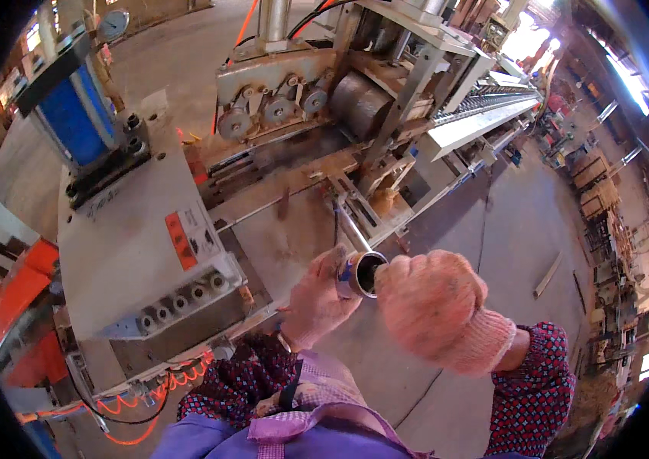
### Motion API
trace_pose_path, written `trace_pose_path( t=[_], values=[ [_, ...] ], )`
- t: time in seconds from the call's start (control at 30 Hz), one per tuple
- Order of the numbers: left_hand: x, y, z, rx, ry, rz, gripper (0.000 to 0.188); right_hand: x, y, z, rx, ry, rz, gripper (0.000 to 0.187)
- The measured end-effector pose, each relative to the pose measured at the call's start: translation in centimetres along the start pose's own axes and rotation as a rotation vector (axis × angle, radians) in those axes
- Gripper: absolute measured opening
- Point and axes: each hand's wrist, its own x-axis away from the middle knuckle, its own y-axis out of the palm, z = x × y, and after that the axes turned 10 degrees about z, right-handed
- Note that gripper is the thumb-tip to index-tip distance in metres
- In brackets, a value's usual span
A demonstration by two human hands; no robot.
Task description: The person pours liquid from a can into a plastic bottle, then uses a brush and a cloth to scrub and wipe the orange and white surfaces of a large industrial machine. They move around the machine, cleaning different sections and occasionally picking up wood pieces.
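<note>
My left hand, in a pinkish knit glove, is closed around a small round can. The can is tilted so that its open mouth and dark inside show, with a pale rim and a bluish patch on its side. My right hand, in the same kind of glove, makes a fist right at the can's mouth. Whatever its fingers hold is hidden behind the glove. Just beyond the can, a shiny metal rod runs down from the machine frame; I cannot tell whether they touch.
Ahead stands a machine with rollers and a long rail reaching far right. On the left is a grey metal block with a blue cylinder. Orange coiled hose hangs below it. A wooden strip lies on the floor.
</note>
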Motion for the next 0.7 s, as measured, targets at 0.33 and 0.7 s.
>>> trace_pose_path(
  t=[0.33, 0.7],
  values=[
    [-9.4, 1.5, -2.7, 0.2, -0.06, 0.044, 0.06, -6.0, 5.1, 8.8, 0.134, -0.248, 0.07, 0.004],
    [-9.5, 5.8, -6.4, 1.075, -0.615, 0.153, 0.062, -10.7, 8.4, 13.6, -0.648, 0.126, -0.101, 0.019]
  ],
)
